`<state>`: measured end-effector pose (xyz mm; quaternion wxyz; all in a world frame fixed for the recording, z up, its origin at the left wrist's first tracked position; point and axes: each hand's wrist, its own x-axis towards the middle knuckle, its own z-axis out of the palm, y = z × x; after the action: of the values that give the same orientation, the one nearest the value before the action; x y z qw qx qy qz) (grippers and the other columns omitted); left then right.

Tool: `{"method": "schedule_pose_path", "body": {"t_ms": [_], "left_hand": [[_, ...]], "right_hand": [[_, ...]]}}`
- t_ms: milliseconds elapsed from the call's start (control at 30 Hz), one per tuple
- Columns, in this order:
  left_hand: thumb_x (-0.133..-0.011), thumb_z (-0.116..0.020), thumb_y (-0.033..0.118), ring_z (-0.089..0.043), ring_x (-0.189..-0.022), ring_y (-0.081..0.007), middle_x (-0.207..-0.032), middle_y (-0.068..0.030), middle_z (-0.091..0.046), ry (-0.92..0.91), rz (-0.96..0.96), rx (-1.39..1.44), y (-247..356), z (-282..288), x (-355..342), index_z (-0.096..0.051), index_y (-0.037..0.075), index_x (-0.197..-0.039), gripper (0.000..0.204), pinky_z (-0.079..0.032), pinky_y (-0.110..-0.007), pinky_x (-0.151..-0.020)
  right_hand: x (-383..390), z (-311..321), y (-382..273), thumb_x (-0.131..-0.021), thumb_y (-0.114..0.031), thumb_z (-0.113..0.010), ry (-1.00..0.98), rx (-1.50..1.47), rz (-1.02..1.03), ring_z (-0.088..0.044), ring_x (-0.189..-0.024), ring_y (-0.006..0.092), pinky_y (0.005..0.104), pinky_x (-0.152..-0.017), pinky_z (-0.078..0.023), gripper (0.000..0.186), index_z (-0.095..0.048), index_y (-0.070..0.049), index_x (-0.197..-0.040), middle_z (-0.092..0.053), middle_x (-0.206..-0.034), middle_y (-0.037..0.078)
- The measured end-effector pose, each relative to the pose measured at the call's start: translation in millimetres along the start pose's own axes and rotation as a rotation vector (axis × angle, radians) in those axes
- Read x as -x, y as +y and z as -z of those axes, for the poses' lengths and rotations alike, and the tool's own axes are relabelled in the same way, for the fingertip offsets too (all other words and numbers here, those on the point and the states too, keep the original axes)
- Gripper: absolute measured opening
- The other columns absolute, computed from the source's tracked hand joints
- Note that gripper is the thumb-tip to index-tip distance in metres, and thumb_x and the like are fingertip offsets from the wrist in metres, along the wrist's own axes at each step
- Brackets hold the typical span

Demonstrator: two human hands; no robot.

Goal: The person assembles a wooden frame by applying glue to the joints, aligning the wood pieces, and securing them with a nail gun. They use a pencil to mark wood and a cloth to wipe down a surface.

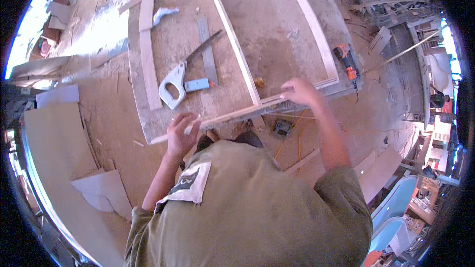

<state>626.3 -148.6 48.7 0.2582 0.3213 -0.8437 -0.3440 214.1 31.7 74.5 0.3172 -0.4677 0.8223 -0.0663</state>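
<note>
I see the strip (227, 114) lying along the near edge of the table (287, 44), its long axis running left to right, the right end slanting away from the wearer. It's slim, pale wood; a slat (234, 44) meets it mid-length. The left hand (182, 136) is half curled, fingers parted; the right hand (298, 92) bends loosely over it. I can't tell whether either grips.

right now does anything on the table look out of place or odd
The drill stands out: it lies at the table's right edge, with one end seeming to poke past it, so it could get knocked off. The saw also lies askew, its blade crossing the ruler.
</note>
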Motion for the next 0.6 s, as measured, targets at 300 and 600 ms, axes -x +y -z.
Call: {"method": "schedule_pose_path", "body": {"t_ms": [300, 600], "left_hand": [[-0.081, -0.077, 0.011, -0.069, -0.094, -0.0340, -0.100, -0.0154, -0.071, -0.102, -0.110, 0.024, -14.1, 3.6, -19.2, -0.073, 0.004, -0.094, 0.015, -0.056, -0.042, -0.083], [-0.076, -0.081, 0.028, -0.067, -0.096, -0.0313, -0.103, -0.0100, -0.070, -0.282, -0.156, -0.076, 25.6, -39.3, -24.5, -0.073, 0.009, -0.094, 0.028, -0.053, -0.044, -0.084]], "right_hand": [[-15.5, 4.3, 1.4, -0.076, -0.043, -0.082, -0.224, 0.038, 0.017, -0.071, -0.092, 0.0277, 0.0377, -0.083, -0.054, 0.043, -0.077, -0.009, -0.102, -0.075, -0.099, 0.014], [-49.7, 21.6, 12.0, -0.074, -0.049, -0.081, -0.496, 0.098, 0.090, -0.072, -0.092, 0.0234, 0.0355, -0.083, -0.054, 0.048, -0.078, -0.012, -0.105, -0.076, -0.101, 0.009]]}}
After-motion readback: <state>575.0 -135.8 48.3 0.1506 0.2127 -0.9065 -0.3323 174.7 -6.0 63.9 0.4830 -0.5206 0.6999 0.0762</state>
